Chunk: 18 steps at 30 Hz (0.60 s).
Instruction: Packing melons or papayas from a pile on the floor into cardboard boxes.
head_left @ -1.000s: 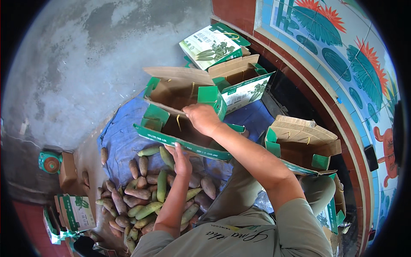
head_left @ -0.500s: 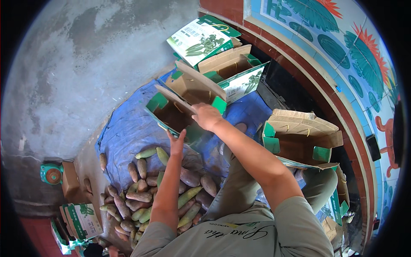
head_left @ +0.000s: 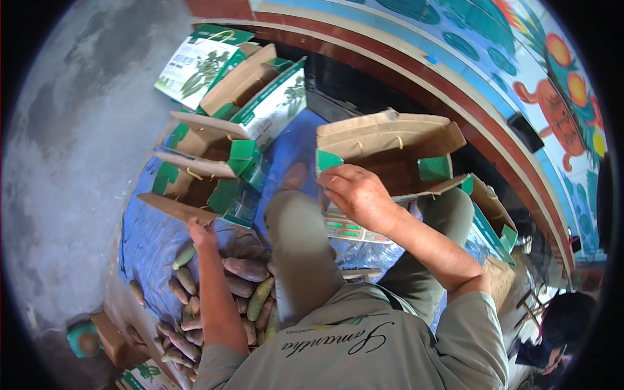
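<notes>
My left hand (head_left: 203,233) is closed on the near flap of an open cardboard box (head_left: 170,207) with green inner side tabs, standing on the blue sheet. To the right, my right hand (head_left: 364,198) has its bent fingers at the near left corner of a second open cardboard box (head_left: 383,133). It covers part of that box's front edge. Beneath this box shows a scale (head_left: 354,229) with green displays. Both boxes look bare inside where I can see in. Long green and brownish-purple tubers or gourds (head_left: 247,268) lie heaped by my left forearm.
More open boxes (head_left: 270,107) stand in a row at the far left, one of them tilted (head_left: 198,68). Another box (head_left: 491,218) is right of my knee. A tiled wall (head_left: 468,97) curves along the far right. A person in dark clothes (head_left: 562,325) is at the lower right.
My view has turned right. The box at my left hand now stands beside the others on the sheet, its near flap folded outward. My right hand has left it for the box on the scale.
</notes>
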Tool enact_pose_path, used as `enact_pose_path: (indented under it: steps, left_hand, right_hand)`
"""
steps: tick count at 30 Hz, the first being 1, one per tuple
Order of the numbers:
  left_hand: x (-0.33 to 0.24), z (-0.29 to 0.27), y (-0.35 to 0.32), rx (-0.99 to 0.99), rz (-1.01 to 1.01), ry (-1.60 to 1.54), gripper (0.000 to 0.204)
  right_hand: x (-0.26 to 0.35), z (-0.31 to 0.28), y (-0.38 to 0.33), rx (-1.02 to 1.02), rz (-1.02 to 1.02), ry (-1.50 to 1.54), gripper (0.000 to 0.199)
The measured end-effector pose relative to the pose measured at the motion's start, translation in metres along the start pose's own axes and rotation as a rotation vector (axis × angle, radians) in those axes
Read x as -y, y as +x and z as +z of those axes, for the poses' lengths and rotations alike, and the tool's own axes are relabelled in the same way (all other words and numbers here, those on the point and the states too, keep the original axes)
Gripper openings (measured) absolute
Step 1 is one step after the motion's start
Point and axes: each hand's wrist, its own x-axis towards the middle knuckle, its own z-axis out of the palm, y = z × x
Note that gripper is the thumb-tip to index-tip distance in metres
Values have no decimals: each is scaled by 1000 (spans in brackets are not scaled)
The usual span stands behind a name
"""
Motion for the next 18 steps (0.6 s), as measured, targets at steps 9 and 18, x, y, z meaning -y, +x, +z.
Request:
enact_pose_path:
  steps: [9,18]
  left_hand:
    - [11,-39,-58,-166,139,375,77]
    - [47,-107,-132,-289,158,1248,50]
  right_hand:
    - [-37,-48,-55,118,147,-140,29]
    - [-50,-61,-40,421,61,-69,34]
